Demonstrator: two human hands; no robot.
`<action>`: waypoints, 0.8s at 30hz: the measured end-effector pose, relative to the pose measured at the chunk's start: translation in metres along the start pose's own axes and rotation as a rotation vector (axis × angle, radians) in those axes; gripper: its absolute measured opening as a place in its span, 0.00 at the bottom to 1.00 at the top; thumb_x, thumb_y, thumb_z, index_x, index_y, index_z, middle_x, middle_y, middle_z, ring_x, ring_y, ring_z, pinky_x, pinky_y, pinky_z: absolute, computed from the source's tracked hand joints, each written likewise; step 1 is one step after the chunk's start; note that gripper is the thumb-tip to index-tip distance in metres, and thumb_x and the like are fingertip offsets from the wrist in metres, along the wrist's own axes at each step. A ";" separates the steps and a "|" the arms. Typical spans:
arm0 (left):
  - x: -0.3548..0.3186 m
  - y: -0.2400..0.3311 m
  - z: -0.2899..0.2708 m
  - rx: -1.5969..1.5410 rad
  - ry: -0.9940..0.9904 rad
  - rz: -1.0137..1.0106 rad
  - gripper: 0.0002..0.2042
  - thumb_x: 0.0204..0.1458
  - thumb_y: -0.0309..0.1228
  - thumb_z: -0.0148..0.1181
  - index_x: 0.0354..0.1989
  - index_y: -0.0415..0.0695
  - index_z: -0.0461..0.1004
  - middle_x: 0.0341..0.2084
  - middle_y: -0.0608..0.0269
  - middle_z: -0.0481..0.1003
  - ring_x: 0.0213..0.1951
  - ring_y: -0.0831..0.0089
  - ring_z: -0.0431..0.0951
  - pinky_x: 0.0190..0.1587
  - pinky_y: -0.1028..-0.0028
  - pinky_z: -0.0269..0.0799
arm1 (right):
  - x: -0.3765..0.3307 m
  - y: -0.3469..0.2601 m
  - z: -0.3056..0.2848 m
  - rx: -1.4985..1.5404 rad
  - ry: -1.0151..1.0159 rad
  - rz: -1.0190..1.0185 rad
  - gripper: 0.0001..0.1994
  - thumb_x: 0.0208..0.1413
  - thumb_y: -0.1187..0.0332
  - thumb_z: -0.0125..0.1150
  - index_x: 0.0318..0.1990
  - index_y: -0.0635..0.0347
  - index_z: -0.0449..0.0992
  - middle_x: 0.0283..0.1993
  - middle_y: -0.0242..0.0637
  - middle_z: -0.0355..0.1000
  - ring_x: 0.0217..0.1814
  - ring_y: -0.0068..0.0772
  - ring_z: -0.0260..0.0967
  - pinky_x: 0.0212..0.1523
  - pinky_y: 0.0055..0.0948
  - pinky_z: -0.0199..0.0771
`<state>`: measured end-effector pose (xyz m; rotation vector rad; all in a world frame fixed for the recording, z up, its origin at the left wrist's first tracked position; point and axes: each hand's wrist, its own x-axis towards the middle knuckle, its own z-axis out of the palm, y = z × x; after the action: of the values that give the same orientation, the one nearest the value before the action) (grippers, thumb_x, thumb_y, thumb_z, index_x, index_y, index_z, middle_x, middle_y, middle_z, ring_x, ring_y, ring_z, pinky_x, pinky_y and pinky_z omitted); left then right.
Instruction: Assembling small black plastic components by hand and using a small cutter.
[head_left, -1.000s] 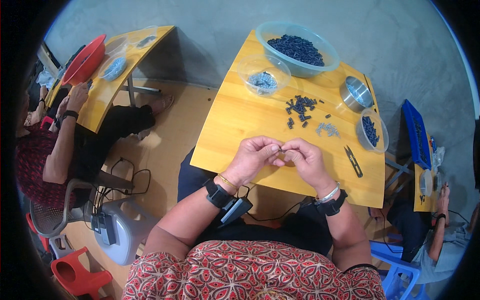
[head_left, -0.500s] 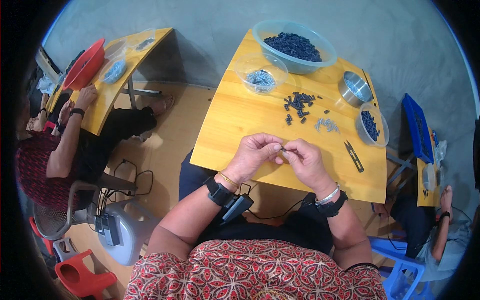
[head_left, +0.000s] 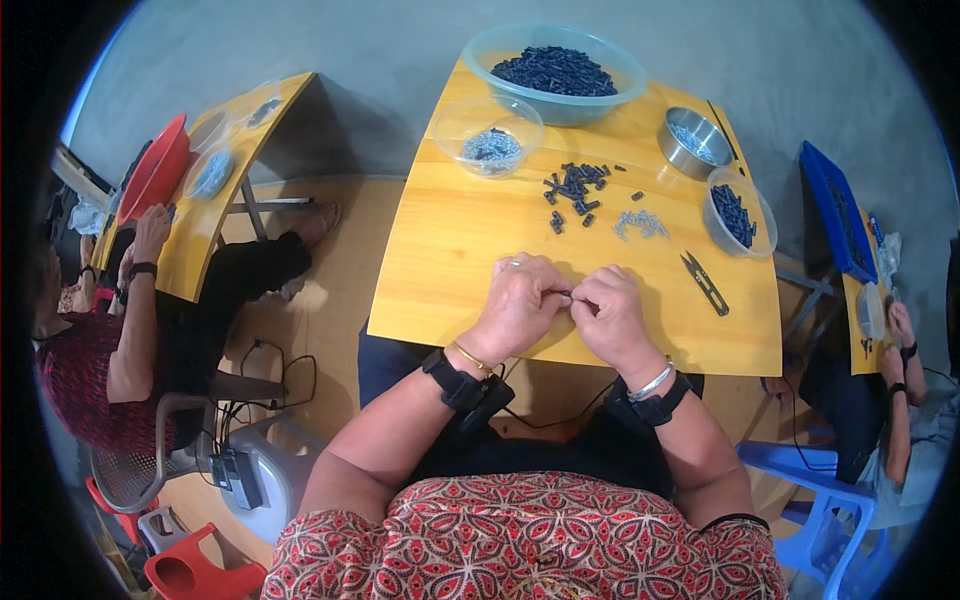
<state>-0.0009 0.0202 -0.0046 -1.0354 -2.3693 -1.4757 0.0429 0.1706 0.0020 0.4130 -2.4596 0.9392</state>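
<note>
My left hand point(head_left: 522, 306) and my right hand point(head_left: 611, 318) meet fingertip to fingertip over the near part of a yellow wooden table point(head_left: 450, 250). Between the fingertips both hands pinch a tiny part, too small to identify. A loose pile of small dark pieces point(head_left: 577, 186) lies further back on the table, with a small cluster of silvery bits point(head_left: 640, 223) to its right. Black thread snips point(head_left: 704, 282) lie to the right of my right hand.
A big clear bowl of dark pieces point(head_left: 556, 72) stands at the far edge, a smaller clear bowl point(head_left: 488, 134) in front of it. A steel bowl point(head_left: 694, 140) and a clear cup point(head_left: 737, 211) sit at right. Other people work at side tables point(head_left: 215, 190), left and right.
My hands stay pinched together in the same spot; only the fingers shifted slightly. The person at the left table has moved an arm a little.
</note>
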 end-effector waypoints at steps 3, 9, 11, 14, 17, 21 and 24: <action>0.000 -0.002 0.000 0.048 -0.005 0.002 0.06 0.34 0.22 0.62 0.23 0.42 0.74 0.18 0.60 0.71 0.27 0.62 0.70 0.33 0.68 0.63 | 0.000 -0.001 -0.001 -0.047 -0.012 -0.024 0.02 0.35 0.77 0.57 0.19 0.59 0.72 0.21 0.34 0.66 0.30 0.37 0.63 0.34 0.34 0.60; 0.000 0.008 -0.006 0.158 -0.056 0.005 0.05 0.35 0.25 0.62 0.23 0.45 0.74 0.20 0.62 0.71 0.30 0.64 0.69 0.39 0.68 0.58 | 0.015 -0.001 -0.021 0.214 -0.117 0.330 0.02 0.42 0.77 0.54 0.23 0.61 0.73 0.27 0.40 0.70 0.32 0.41 0.67 0.34 0.37 0.65; 0.001 0.010 -0.005 0.160 -0.069 -0.014 0.04 0.36 0.26 0.62 0.21 0.45 0.73 0.20 0.63 0.70 0.31 0.64 0.68 0.40 0.68 0.56 | 0.029 -0.002 -0.014 0.270 -0.035 0.376 0.03 0.44 0.76 0.52 0.25 0.61 0.73 0.27 0.41 0.70 0.33 0.43 0.67 0.34 0.37 0.66; -0.002 0.008 -0.004 0.151 -0.060 0.000 0.03 0.36 0.25 0.60 0.20 0.45 0.73 0.20 0.63 0.70 0.29 0.63 0.68 0.38 0.68 0.57 | 0.039 0.000 0.019 0.234 0.108 0.324 0.05 0.46 0.76 0.49 0.28 0.61 0.73 0.28 0.43 0.71 0.33 0.44 0.67 0.35 0.38 0.66; -0.004 0.006 -0.001 0.149 -0.045 0.003 0.02 0.35 0.24 0.59 0.20 0.45 0.73 0.20 0.63 0.70 0.28 0.64 0.67 0.37 0.68 0.57 | 0.038 0.005 0.032 0.086 0.122 0.191 0.06 0.44 0.77 0.47 0.27 0.60 0.72 0.26 0.41 0.70 0.32 0.45 0.66 0.34 0.38 0.64; -0.005 0.005 0.001 0.117 -0.014 -0.012 0.02 0.34 0.23 0.57 0.18 0.44 0.72 0.19 0.64 0.70 0.26 0.64 0.67 0.38 0.68 0.57 | 0.036 0.009 0.034 -0.001 0.054 0.048 0.06 0.42 0.78 0.44 0.25 0.58 0.69 0.23 0.39 0.68 0.28 0.42 0.63 0.33 0.35 0.60; -0.005 0.007 0.000 0.121 -0.012 -0.034 0.02 0.34 0.23 0.57 0.18 0.44 0.72 0.19 0.64 0.69 0.26 0.65 0.67 0.39 0.69 0.57 | 0.036 0.007 0.033 -0.084 0.014 0.070 0.04 0.41 0.77 0.45 0.22 0.57 0.67 0.25 0.36 0.67 0.31 0.42 0.60 0.34 0.36 0.57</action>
<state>0.0073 0.0197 -0.0015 -0.9830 -2.4611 -1.3220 -0.0007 0.1491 -0.0046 0.2924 -2.5047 0.8594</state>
